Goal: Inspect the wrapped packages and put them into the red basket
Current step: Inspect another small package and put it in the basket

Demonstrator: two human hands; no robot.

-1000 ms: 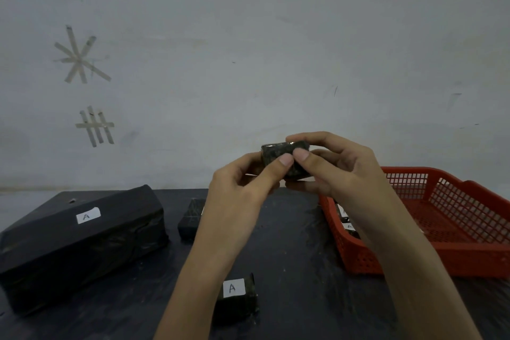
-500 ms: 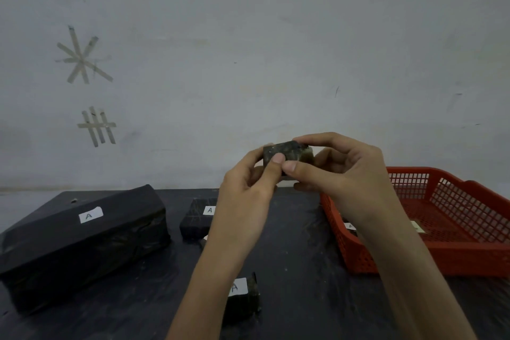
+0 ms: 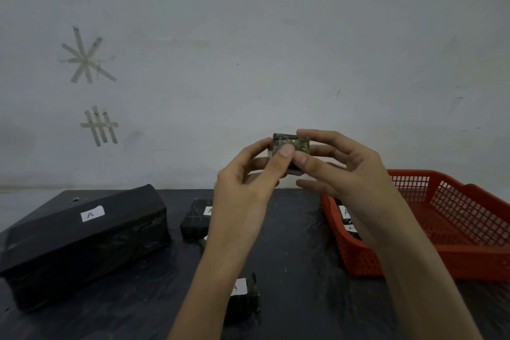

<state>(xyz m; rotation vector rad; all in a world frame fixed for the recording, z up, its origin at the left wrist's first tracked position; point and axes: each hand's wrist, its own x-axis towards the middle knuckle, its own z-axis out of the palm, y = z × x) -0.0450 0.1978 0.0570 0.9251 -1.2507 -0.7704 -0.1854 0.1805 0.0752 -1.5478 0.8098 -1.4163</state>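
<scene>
A small dark wrapped package (image 3: 292, 144) is held up in front of the wall, above the table. My left hand (image 3: 248, 182) pinches its left side with thumb and fingers. From the right, my right hand (image 3: 342, 168) grips it, forefinger over the top and thumb on the front. The red basket (image 3: 447, 229) stands on the table at the right, with a couple of labelled packages (image 3: 345, 214) in its near left corner, partly hidden by my right wrist.
A large black wrapped package (image 3: 82, 240) labelled A lies at the left. A medium package (image 3: 196, 218) sits behind my left forearm, a small labelled one (image 3: 244, 295) near the front. The table (image 3: 298, 270) is dark; a grey wall rises behind.
Both hands have turned the small package slightly between the fingers and shifted a little to the right. Nothing on the table has moved.
</scene>
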